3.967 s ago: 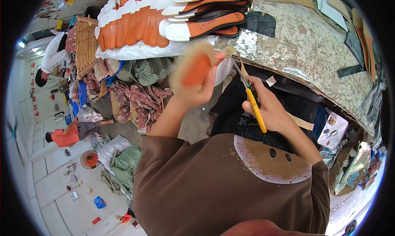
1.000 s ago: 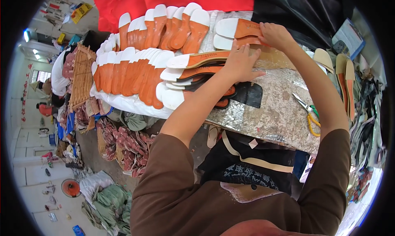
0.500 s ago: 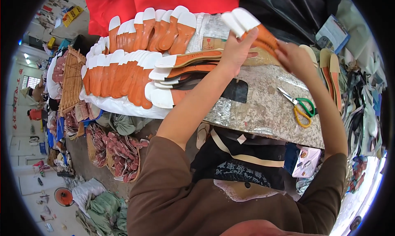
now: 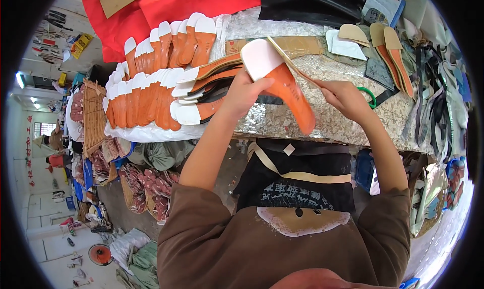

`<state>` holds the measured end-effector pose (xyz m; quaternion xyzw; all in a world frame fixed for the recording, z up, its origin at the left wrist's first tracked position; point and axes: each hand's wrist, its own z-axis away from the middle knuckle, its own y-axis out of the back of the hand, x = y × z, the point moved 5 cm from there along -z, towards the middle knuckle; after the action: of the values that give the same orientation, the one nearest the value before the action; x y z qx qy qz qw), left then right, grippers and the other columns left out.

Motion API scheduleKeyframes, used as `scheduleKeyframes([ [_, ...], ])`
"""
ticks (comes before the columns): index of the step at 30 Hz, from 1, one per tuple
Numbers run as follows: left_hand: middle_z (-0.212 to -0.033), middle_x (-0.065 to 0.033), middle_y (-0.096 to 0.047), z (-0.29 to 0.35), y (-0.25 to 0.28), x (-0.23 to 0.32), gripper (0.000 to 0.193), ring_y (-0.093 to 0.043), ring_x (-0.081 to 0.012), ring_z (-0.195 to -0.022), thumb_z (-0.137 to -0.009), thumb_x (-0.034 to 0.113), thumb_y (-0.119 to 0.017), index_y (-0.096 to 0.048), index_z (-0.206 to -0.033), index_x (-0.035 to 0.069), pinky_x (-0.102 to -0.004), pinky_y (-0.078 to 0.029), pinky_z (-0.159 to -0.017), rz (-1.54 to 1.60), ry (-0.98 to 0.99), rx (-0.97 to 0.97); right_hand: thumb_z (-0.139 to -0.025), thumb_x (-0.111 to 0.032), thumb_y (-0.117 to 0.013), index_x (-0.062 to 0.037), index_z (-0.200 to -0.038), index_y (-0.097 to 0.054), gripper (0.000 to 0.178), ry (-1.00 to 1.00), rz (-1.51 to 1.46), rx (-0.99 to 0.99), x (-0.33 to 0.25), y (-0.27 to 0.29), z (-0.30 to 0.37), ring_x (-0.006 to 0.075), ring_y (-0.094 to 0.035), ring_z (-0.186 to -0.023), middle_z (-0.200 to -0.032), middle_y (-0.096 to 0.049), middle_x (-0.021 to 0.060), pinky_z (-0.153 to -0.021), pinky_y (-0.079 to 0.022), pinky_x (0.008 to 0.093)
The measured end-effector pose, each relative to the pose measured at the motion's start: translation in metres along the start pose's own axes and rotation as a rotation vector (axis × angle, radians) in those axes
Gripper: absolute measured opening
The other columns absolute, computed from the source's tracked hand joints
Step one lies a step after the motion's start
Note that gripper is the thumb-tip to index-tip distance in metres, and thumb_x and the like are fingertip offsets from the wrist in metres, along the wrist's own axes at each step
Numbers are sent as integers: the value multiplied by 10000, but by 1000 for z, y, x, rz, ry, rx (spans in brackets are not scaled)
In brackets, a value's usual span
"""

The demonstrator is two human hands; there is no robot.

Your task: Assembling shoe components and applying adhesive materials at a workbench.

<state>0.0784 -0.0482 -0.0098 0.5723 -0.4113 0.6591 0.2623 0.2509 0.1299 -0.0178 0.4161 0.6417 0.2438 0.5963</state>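
For control, our left hand [image 4: 244, 95] pinched a flat white-toed orange insole [image 4: 286, 91] edgewise; our right hand [image 4: 349, 100], a thin tan-sided insole [image 4: 288, 61] endwise.

1 white-tipped orange insole [image 4: 283, 85] tilts beside 1 edge-on insole [image 4: 292, 65].

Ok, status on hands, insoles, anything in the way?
Left fingers gripping orange-and-white insole. Right fingers holding second insole, nearly edge-on. Possible snag: green loop handle close by on right.
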Motion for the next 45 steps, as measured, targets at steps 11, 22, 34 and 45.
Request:
scheduleKeyframes([
  [11, -1247, -170, -604, 59, 60, 24, 590, -594, -305, -1165, -738, -10, -524, -461, -1321, -72, -434, -470, -1013, 271, 160, -156, -972, -340, -528, 50, -1026, -665, 416, -387, -517, -36, 56, 43, 50, 155, -654, -734, -867, -699, 113, -699, -523, 274],
  [22, -1324, -191, -433, 56, -30, -51, 927, -509, -276, -1161, -780, 246, -825, -223, -1433, -21, -405, -454, -943, -553, -451, 456, -926, -367, -593, -49, -1011, -718, 352, -83, 474, 397, 54, -14, -58, 383, -585, -1084, -1167, -642, 195, -857, -490, 457],
  [34, -645, -135, -533, 189, 21, -87, 346, -526, -262, -573, -903, 265, -664, -576, -693, 5, -382, -407, -551, -1150, 75, 249, -915, -249, -640, -19, -990, -690, 247, -228, -510, 142, -28, -48, 121, 249, -642, -777, -856, -677, 132, -719, -507, 352],
  [45, -722, -105, -667, 183, 46, -161, 356, -594, -163, -654, -867, 313, -726, -698, -890, -41, -316, -481, -660, -872, 406, 111, -905, -310, -636, -36, -942, -692, 282, -90, -633, 58, -69, -86, 103, 299, -642, -755, -798, -661, 140, -697, -497, 385],
])
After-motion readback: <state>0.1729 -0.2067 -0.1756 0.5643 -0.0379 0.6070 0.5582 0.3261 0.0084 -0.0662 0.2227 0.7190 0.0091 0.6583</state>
